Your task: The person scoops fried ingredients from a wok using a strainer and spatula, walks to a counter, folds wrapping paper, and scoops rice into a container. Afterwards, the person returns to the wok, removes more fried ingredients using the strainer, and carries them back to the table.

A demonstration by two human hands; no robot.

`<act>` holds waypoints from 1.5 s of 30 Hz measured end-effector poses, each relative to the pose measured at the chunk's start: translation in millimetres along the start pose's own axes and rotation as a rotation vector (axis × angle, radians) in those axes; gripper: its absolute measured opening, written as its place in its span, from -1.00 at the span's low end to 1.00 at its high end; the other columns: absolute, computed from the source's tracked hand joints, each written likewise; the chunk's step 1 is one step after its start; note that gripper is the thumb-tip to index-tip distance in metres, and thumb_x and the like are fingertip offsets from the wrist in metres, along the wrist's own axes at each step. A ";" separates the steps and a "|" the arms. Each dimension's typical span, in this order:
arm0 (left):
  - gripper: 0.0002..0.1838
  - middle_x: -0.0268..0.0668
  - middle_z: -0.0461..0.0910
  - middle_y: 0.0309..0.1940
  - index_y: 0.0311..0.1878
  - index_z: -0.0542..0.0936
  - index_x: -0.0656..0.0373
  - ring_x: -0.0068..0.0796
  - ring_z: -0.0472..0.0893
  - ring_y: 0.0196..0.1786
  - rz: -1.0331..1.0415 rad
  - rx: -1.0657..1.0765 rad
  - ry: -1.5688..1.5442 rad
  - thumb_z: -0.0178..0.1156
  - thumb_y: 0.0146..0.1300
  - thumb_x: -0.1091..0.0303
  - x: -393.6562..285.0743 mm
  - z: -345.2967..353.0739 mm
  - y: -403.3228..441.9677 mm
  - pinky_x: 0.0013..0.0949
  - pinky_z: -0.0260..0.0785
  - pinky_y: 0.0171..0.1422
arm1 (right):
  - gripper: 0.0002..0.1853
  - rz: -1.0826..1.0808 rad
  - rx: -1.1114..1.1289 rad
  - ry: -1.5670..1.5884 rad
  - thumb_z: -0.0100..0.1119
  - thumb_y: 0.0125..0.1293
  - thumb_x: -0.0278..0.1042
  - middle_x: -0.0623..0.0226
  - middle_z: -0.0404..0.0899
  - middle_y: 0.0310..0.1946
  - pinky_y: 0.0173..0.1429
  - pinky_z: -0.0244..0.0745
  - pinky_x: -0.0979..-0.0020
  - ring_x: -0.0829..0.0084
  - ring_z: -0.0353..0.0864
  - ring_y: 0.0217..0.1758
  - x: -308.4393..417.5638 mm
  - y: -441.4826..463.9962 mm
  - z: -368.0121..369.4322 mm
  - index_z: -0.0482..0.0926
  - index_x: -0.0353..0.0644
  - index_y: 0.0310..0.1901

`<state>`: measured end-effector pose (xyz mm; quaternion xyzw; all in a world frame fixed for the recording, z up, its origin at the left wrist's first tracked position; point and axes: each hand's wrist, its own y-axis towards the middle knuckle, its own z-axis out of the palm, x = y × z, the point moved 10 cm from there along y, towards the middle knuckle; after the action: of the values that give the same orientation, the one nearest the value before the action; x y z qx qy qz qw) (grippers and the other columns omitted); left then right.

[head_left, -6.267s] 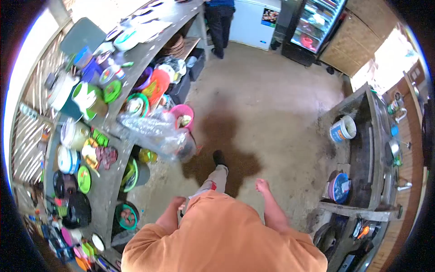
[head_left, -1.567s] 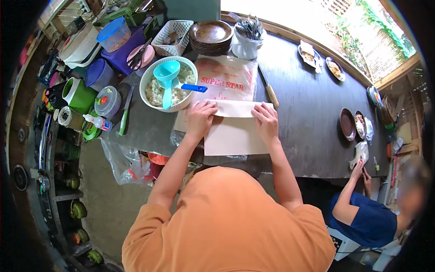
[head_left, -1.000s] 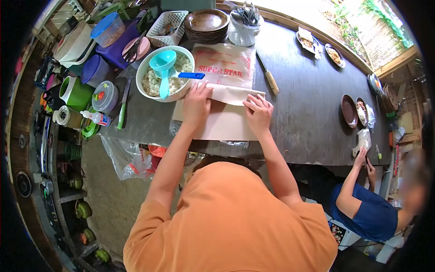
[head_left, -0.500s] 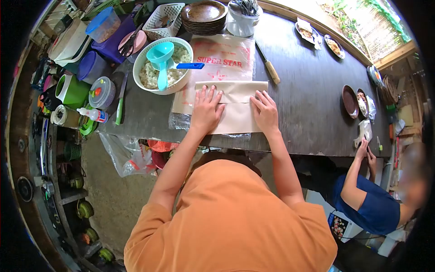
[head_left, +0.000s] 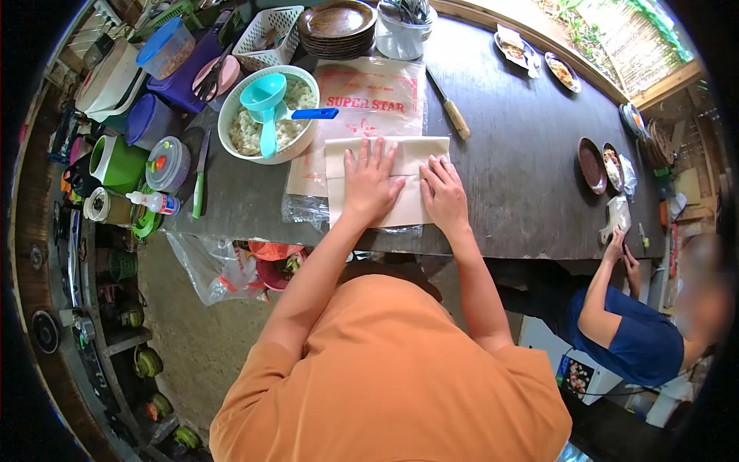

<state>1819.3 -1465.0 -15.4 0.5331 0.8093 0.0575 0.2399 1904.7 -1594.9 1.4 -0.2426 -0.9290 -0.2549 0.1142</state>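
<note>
A sheet of light brown paper [head_left: 409, 208], its far part folded over toward me, lies near the table's front edge. My left hand [head_left: 371, 189] rests flat on the fold, fingers spread. My right hand [head_left: 445, 199] lies on the paper's right side with its fingers stretched out. Under the paper is a clear plastic pack [head_left: 369, 81] printed "SUPER STAR". Left of it stands a white bowl [head_left: 225, 127] of rice [head_left: 302, 94]. A turquoise scoop [head_left: 263, 94] and a blue-handled utensil [head_left: 314, 113] lie in the bowl.
A wooden-handled knife [head_left: 456, 119] lies right of the pack; a green-handled knife [head_left: 199, 189] lies left of the bowl. Stacked brown plates [head_left: 337, 19] and a white basket [head_left: 269, 38] stand behind. At the right, a person in a blue shirt [head_left: 627, 339] handles a clear bag [head_left: 616, 215].
My left hand has moved right and away from me onto the middle of the fold. My right hand has slid slightly toward me. The view has shifted a little.
</note>
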 end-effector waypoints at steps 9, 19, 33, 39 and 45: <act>-0.26 -0.17 0.21 0.62 0.55 0.41 -0.16 0.02 0.06 0.68 -0.006 0.008 0.076 0.15 0.37 -0.22 -1.8 4.7 0.1 0.43 -0.20 0.62 | -0.64 0.016 0.001 -0.071 0.18 0.42 -0.33 0.05 0.54 0.34 0.59 0.23 0.00 -0.03 0.42 0.48 7.0 0.9 -1.5 0.64 -0.26 0.19; -0.36 -0.19 0.29 0.59 0.53 0.43 -0.28 0.02 0.19 0.64 -0.020 0.009 0.101 0.11 0.43 -0.17 -0.7 2.3 0.9 0.32 -0.05 0.61 | -0.56 -0.041 0.133 0.023 0.06 0.51 -0.32 0.09 0.44 0.44 0.65 0.10 -0.02 0.06 0.29 0.58 22.1 0.2 30.1 0.50 -0.27 0.35; -0.45 -0.40 0.37 0.55 0.48 0.49 -0.16 -0.24 0.33 0.57 -0.085 0.076 0.115 0.06 0.50 -0.05 16.4 9.1 7.9 0.06 0.03 0.61 | -0.45 -0.082 0.167 0.156 -0.06 0.51 -0.22 0.10 0.31 0.54 0.70 -0.03 0.04 0.15 0.16 0.66 16.6 45.1 60.7 0.41 -0.32 0.43; -0.13 -0.28 0.33 0.57 0.55 0.34 0.11 -0.27 0.22 0.63 -0.212 0.081 0.060 0.19 0.34 -0.27 41.2 -8.9 -0.1 0.04 -0.08 0.67 | -0.36 0.105 0.196 -0.093 -0.05 0.49 -0.13 0.10 0.21 0.59 0.74 -0.13 0.04 0.19 0.08 0.70 -45.0 39.6 40.8 0.33 -0.32 0.49; 0.04 -0.18 0.24 0.61 0.60 0.23 0.21 -0.24 0.14 0.67 -0.229 0.111 0.076 0.21 0.27 -0.37 50.0 -2.0 1.3 0.04 -0.15 0.71 | -0.36 0.026 0.320 -0.049 -0.13 0.50 -0.14 0.08 0.22 0.59 0.75 -0.16 0.02 0.21 0.08 0.70 -1.9 52.5 74.9 0.30 -0.35 0.50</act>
<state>1803.7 -1419.5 -29.6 0.4473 0.8752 0.0049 0.1843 1926.4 -1516.6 -40.4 -0.2394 -0.9571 -0.0961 0.1318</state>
